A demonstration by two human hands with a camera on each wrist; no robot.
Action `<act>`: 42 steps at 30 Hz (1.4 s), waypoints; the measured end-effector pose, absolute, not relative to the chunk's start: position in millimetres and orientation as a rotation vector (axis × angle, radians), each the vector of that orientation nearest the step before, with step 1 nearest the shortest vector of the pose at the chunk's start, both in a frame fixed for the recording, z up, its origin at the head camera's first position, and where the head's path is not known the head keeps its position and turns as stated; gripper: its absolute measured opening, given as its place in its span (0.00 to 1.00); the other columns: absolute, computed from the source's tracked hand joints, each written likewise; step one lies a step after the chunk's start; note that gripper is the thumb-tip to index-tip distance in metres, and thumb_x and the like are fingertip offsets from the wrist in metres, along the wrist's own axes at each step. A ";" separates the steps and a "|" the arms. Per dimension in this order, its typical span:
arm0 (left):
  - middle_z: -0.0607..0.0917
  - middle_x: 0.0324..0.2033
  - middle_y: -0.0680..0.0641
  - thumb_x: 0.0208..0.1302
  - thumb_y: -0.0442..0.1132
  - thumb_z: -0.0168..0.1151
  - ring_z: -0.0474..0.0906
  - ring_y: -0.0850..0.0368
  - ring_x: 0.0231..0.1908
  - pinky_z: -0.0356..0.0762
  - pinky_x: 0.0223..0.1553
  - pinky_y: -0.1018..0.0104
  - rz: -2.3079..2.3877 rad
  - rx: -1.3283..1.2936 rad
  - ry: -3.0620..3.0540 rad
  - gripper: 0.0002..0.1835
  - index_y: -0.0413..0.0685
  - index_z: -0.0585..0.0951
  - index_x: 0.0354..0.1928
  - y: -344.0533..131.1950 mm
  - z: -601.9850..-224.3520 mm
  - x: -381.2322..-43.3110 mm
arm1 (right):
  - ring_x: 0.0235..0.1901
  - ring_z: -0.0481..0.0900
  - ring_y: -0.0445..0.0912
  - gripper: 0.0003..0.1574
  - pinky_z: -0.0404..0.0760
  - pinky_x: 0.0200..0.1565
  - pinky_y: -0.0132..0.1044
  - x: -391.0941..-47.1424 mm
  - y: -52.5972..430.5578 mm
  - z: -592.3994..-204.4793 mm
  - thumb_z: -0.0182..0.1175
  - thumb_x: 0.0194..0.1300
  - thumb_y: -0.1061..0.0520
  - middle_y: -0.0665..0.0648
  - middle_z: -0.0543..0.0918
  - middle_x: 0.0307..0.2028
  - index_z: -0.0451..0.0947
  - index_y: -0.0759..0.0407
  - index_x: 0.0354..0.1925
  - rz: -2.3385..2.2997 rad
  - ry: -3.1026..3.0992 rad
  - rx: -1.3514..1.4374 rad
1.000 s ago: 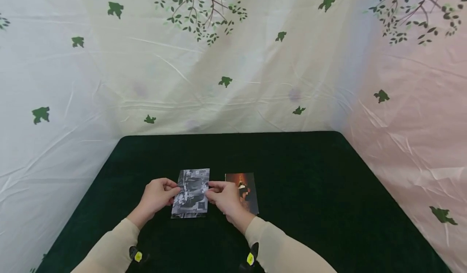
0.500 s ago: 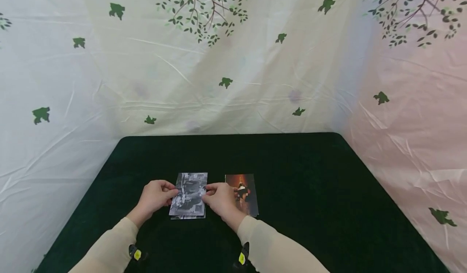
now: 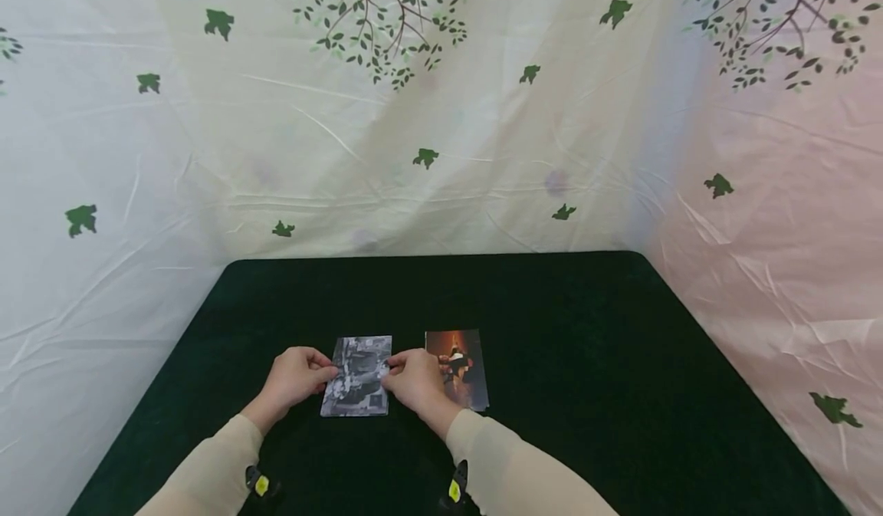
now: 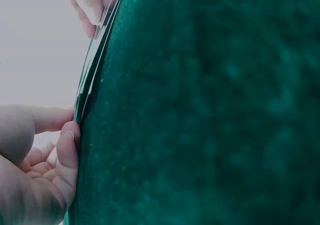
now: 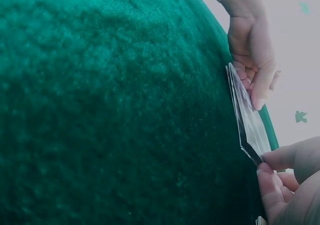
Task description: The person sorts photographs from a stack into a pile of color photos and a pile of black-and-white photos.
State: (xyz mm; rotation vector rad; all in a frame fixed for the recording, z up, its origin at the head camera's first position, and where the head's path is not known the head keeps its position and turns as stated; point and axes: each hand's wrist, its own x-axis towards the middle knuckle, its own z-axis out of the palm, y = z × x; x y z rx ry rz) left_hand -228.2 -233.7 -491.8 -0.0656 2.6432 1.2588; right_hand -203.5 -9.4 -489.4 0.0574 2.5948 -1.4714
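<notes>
Left grip [image 3: 295,376] and right grip [image 3: 419,382] pinch grayscale cards [image 3: 360,387].

Green table [image 3: 621,363], grey pictures [image 3: 356,378], orange-brown picture [image 3: 465,366]

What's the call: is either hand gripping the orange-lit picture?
No: left hand and right hand pinch the grey picture stack by its sides, while the orange-lit picture lies beside it.

A stack of photos [image 3: 359,378], black-and-white on top — layers slightly parted — lies toward seven o'clock, upright lengthwise.
</notes>
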 end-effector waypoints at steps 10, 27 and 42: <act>0.82 0.25 0.49 0.59 0.41 0.69 0.77 0.55 0.26 0.77 0.30 0.63 1.232 -0.070 2.661 0.09 0.43 0.82 0.37 -232.7 -490.3 -227.7 | 0.23 0.75 0.39 0.12 0.75 0.26 0.32 -203.7 -12.4 -490.8 0.69 0.56 0.60 0.46 0.78 0.23 0.85 0.58 0.41 -1.403 2.683 0.058; 0.81 0.27 0.48 0.58 0.42 0.69 0.77 0.55 0.26 0.75 0.29 0.63 1.219 -0.091 2.675 0.10 0.44 0.81 0.35 -232.2 -490.3 -228.9 | 0.22 0.75 0.38 0.08 0.74 0.24 0.32 -204.0 -15.8 -494.4 0.70 0.53 0.61 0.45 0.78 0.22 0.86 0.55 0.36 -1.458 2.751 0.117; 0.81 0.25 0.48 0.60 0.41 0.68 0.77 0.55 0.26 0.74 0.29 0.63 1.249 -0.124 2.669 0.10 0.42 0.81 0.37 -229.3 -485.4 -220.2 | 0.23 0.74 0.38 0.11 0.73 0.25 0.32 -203.6 -11.9 -489.7 0.67 0.57 0.59 0.45 0.79 0.24 0.86 0.58 0.41 -1.394 2.759 0.035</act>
